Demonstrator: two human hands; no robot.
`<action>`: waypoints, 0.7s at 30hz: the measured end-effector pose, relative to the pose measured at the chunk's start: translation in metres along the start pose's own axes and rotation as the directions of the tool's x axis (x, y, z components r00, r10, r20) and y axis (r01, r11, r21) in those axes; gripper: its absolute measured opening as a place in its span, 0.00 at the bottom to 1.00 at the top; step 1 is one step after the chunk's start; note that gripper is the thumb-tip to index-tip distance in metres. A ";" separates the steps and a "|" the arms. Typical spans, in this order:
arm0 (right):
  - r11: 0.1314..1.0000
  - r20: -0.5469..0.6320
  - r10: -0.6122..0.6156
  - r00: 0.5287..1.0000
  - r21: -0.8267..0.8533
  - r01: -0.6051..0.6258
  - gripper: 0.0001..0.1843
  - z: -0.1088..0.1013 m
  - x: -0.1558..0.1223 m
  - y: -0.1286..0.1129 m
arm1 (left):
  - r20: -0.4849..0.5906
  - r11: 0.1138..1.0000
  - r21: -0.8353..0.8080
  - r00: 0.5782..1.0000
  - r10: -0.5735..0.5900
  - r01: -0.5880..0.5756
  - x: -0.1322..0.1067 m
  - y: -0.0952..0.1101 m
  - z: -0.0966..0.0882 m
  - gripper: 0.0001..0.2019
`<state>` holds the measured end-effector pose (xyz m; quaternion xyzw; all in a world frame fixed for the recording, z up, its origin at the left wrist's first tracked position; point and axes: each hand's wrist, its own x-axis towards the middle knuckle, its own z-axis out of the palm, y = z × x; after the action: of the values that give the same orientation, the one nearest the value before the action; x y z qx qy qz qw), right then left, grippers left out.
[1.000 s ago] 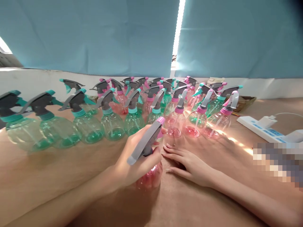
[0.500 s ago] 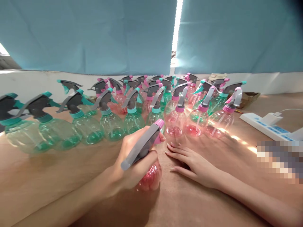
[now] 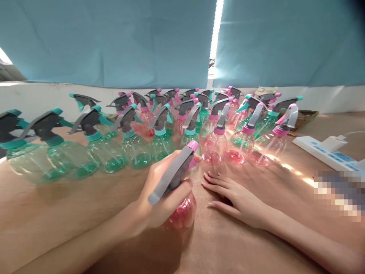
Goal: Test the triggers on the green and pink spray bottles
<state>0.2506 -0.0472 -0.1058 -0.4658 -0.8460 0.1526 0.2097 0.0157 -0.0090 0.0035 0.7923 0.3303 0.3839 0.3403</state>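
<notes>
A pink see-through spray bottle point(image 3: 184, 211) with a grey and pink trigger head stands before me, upright or nearly so. Around its neck, just under the head, my left hand point(image 3: 164, 190) is closed, and a finger reaches to the pink trigger. The bottle's neck is hidden by that hand. To the right, my right hand point(image 3: 235, 196) lies flat on the brown table point(image 3: 228, 247), fingers spread and holding nothing. Its fingertips are close to a pink spray bottle point(image 3: 213, 148) in the front row, apart from it.
Several green spray bottles point(image 3: 105, 156) line the left and middle; pink ones point(image 3: 266, 148) stand to the right, with mixed rows behind. A white power strip point(image 3: 322, 152) with plugs lies at the right. Blue curtains point(image 3: 114, 42) hang behind a low white wall.
The view has shifted slightly, so most things sit a little further right. My left hand keeps its grip on the pink spray bottle; my right hand stays flat on the table.
</notes>
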 end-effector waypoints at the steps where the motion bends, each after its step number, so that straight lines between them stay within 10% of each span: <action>1: 1.000 0.002 0.002 1.000 -0.002 -0.002 0.30 0.000 0.000 0.000 | 0.006 1.000 -0.012 1.000 -0.003 0.003 -0.001 -0.001 0.001 0.15; 21: 1.000 -0.004 0.024 1.000 0.002 -0.024 0.29 -0.002 0.001 -0.002 | 0.018 0.999 -0.033 1.000 0.026 -0.025 -0.001 -0.004 0.002 0.17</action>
<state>0.2495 -0.0476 -0.1028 -0.4760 -0.8397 0.1552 0.2102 0.0161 -0.0087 -0.0012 0.7941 0.3107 0.3863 0.3515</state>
